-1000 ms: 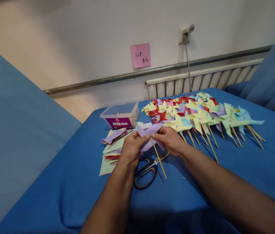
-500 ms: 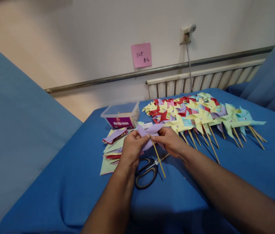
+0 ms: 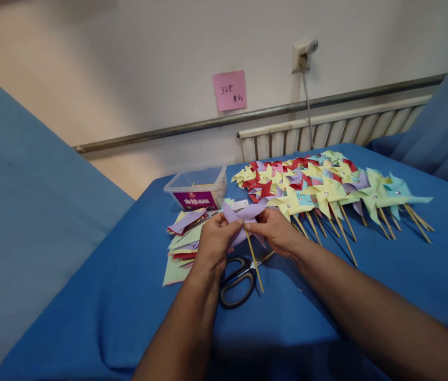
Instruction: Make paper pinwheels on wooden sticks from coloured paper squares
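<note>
Between my two hands is a purple paper pinwheel point(image 3: 245, 212) with a thin wooden stick point(image 3: 253, 259) that points down toward me. My left hand point(image 3: 216, 235) grips its left side, thumb near the centre. On the right side, my right hand point(image 3: 275, 228) pinches it with the thumb close to the top of the stick. The fingers behind the paper are partly hidden. Below the hands lies a pair of black-handled scissors point(image 3: 239, 280) on the blue cloth, blades pointing up and right.
Finished pinwheels point(image 3: 327, 193) in many colours lie in rows at the right. Coloured paper sheets point(image 3: 178, 267) are stacked left of my hands. Behind them stands a clear plastic box point(image 3: 196, 190) with a purple label. A radiator point(image 3: 331, 127) and pipe run along the wall.
The lower end of the stick has swung slightly to the left, and the pinwheel has tilted a little. Both hands keep their grip in nearly the same place.
</note>
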The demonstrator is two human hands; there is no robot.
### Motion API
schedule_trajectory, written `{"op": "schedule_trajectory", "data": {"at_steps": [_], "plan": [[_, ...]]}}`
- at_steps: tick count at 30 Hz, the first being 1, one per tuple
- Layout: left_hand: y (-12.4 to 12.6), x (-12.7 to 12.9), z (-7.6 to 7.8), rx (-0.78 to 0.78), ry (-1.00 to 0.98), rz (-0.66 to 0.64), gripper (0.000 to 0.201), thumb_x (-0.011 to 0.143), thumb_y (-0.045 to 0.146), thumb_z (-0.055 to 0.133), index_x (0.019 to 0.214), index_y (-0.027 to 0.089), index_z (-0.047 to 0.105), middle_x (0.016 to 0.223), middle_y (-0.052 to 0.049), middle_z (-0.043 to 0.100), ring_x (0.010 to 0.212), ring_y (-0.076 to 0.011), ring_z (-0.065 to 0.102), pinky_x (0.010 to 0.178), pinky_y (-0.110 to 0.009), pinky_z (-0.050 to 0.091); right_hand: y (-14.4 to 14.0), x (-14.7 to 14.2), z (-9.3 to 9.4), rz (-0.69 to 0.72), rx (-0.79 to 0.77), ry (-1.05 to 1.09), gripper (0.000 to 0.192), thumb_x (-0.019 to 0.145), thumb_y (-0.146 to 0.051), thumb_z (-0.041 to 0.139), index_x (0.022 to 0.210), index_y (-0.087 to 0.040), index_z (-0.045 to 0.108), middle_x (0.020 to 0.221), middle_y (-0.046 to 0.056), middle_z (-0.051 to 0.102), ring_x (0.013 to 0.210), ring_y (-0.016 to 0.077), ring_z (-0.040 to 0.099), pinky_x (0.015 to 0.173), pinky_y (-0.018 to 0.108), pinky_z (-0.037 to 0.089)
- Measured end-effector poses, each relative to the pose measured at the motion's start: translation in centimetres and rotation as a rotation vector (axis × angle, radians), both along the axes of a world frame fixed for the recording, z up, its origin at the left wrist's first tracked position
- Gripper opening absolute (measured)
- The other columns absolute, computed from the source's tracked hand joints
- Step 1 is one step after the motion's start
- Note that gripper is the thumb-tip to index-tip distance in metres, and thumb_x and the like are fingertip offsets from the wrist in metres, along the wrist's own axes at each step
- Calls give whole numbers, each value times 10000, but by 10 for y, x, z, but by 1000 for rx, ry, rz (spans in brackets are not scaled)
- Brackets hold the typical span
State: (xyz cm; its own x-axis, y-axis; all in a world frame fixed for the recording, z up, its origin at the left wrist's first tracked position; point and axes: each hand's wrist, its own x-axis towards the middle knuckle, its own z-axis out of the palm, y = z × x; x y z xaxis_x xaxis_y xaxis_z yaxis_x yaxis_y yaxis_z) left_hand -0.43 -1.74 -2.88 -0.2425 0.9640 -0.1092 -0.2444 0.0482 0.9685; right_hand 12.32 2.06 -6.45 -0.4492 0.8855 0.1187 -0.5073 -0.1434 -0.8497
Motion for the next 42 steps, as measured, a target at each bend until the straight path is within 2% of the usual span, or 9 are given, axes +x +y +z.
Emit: {"op": "schedule_trajectory", "data": {"at_steps": [8, 13, 25, 35, 42], "plan": [[0, 1, 1, -17, 23, 26, 385, 486, 235, 844, 812, 128, 668, 712, -37, 715, 567, -149, 624, 586, -251, 472, 2, -1, -2, -8, 40, -28, 396, 604, -248, 812, 985, -206, 713, 924, 29, 739, 871, 195, 660, 884, 374, 484], [1, 0, -1, 12, 11, 38, 401, 475, 241, 857, 801, 124, 657, 712, -34, 715, 552, -137, 617, 574, -242, 472, 2, -3, -4, -51, 38, -51, 329, 628, -240, 793, 943, -201, 708, 894, 19, 733, 883, 192, 649, 850, 348, 487], [4, -8, -6, -18, 6, -56, 525, 465, 330, 896, 888, 115, 672, 773, -77, 733, 616, -174, 663, 619, -277, 515, 2, 0, -2, -33, -89, -18, 352, 583, -331, 839, 865, -168, 706, 802, 15, 713, 685, 141, 613, 680, 281, 460], [3, -6, -4, -2, -12, -53, 508, 463, 299, 894, 880, 118, 667, 818, -81, 745, 621, -170, 666, 632, -277, 510, 0, -1, -2, -39, -100, -7, 356, 579, -320, 839, 878, -179, 706, 825, 16, 717, 738, 165, 632, 748, 320, 484], [2, -5, -3, 4, -9, -55, 499, 469, 276, 891, 893, 116, 679, 845, -84, 750, 645, -168, 670, 634, -261, 503, 2, -1, -3, -51, -94, 7, 345, 587, -302, 834, 880, -174, 706, 802, 10, 715, 728, 155, 625, 730, 303, 482]]}}
